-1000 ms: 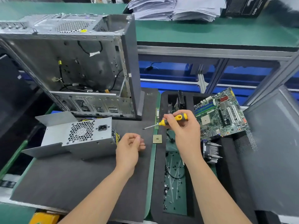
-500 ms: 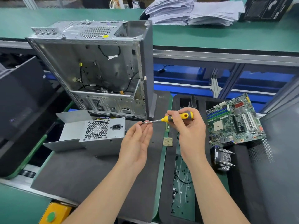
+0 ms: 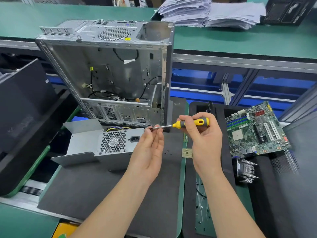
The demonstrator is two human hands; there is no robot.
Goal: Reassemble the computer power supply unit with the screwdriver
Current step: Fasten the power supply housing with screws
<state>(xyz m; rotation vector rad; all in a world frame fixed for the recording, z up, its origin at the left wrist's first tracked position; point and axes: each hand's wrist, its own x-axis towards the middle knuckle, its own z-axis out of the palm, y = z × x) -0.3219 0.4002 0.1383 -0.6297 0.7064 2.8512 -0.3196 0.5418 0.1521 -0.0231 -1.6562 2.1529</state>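
Holding the screwdriver (image 3: 190, 124) level by its yellow and grey handle, the right hand (image 3: 202, 134) keeps its grip clamped round it, the shaft pointing left across the dark mat (image 3: 106, 186). A second ago the left hand (image 3: 148, 152) was a loose fist low over that mat, well apart from the tool; now it has risen, and its fingertips (image 3: 154, 130) are pinched together right at the tip of the shaft. Whether a screw sits between them I cannot tell, it is too small, though that looks like the point of the gesture: seating a screw on the bit.

The power supply unit (image 3: 103, 145) lies on the tabletop just left of the left hand, fan grille and socket facing the person, its sheet-metal cover splayed open at the left side. Behind it stands the empty computer case (image 3: 109, 69), its side off. The motherboard (image 3: 255, 129) and a heatsink (image 3: 245, 170) rest off to the right, and a small CPU chip (image 3: 187, 153) lies between the hands.

My guess is that the fastening has not begun; the tool must next travel left to the unit.
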